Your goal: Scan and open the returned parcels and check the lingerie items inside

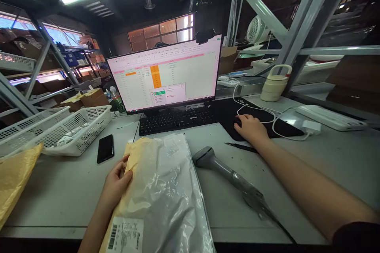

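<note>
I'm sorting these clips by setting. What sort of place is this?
Probably a warehouse packing or shipping desk: a labelled plastic mailer lies under the left hand, a barcode scanner beside it, a spreadsheet on the monitor, metal shelving behind. The right hand rests on a mouse.

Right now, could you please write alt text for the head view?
A person's left hand holds a yellow padded envelope under a clear plastic bag on a grey table, while the right hand rests on a mouse before a black keyboard and spreadsheet monitor. A grey barcode scanner lies between.
</note>
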{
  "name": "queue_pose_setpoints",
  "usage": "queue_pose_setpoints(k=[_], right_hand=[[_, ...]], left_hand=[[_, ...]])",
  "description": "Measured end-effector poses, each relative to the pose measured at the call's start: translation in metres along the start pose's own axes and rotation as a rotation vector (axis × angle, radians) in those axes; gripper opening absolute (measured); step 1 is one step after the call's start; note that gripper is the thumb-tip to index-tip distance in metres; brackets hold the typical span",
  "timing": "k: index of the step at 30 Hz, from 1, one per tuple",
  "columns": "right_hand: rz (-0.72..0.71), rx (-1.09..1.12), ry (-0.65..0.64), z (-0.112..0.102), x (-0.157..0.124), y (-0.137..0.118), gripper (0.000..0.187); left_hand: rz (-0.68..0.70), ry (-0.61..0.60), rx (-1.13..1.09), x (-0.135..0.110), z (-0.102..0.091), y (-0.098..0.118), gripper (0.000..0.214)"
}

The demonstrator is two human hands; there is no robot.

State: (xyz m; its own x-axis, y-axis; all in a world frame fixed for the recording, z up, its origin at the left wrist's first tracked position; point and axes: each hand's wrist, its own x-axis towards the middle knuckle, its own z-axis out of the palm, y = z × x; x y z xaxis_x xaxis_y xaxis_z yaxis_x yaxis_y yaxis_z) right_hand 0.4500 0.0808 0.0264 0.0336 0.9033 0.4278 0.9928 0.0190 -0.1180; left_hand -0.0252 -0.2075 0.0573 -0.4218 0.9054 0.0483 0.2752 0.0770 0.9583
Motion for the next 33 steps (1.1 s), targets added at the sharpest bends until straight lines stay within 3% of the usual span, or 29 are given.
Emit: queue_pose_setpoints(k=[33], right_hand=[[-0.011, 0.01, 0.002, -0.001, -0.001, -0.002, 0.048]], left_hand=[[0.065, -0.004, -0.019, 0.006, 0.001, -0.009, 0.032]])
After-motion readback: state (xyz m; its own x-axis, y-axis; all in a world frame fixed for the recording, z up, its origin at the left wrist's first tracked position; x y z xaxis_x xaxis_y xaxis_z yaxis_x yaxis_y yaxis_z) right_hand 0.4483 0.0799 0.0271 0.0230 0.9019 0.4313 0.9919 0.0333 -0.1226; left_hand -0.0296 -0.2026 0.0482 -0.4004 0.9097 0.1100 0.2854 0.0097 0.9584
